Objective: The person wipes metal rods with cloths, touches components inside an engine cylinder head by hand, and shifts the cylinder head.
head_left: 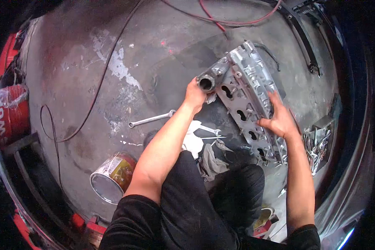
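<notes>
A grey metal cylinder head (254, 93) is held tilted above the floor in front of me, its row of ports facing left. At its upper left end is a dark pipe housing (206, 83) with a round opening. My left hand (195, 96) is closed around that housing from below; some of its fingers are hidden behind it. On the long right side, my right hand (281, 121) grips the cylinder head, thumb on the near face and fingers over the camshaft side. A combination wrench (152, 119) and a second wrench (208, 130) lie below my left hand.
Grey rags (213, 163) and pliers (223, 146) lie by my knees. A paint can (112, 177) is tipped at left; a tool tray (318, 146) stands at right. A black cable (96, 93) and red hose (237, 21) cross the floor. A red drum (9, 110) stands far left.
</notes>
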Demonstrator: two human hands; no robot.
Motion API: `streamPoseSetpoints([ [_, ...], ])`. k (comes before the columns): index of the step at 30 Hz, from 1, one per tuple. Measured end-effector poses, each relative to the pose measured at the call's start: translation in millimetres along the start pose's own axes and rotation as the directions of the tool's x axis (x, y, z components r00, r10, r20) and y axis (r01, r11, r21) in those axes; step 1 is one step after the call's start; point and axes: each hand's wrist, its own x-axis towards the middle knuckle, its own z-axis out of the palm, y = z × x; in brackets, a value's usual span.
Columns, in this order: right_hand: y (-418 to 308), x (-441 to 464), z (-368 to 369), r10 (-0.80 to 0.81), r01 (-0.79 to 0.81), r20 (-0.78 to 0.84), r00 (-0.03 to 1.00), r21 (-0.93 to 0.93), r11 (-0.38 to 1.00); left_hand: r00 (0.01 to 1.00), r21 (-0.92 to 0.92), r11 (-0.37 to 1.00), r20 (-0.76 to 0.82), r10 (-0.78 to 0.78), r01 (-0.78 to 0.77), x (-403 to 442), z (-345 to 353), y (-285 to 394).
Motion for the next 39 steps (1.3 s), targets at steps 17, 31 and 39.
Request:
streamPoseSetpoints([
  [17,-9,-5,-3,0.074,-0.076,0.046,0.996,0.033,0.997,0.868,-0.436,0.751,0.275,-0.414,0.496,-12,8,-7],
  [31,-16,-6,2,0.099,-0.100,0.048,0.994,0.010,0.995,0.944,-0.490,0.807,0.137,-0.301,0.329,9,0,-45],
  [39,-17,-7,5,0.101,-0.101,0.024,0.995,0.006,0.995,0.899,-0.675,0.597,0.277,-0.339,0.433,-7,5,-10],
])
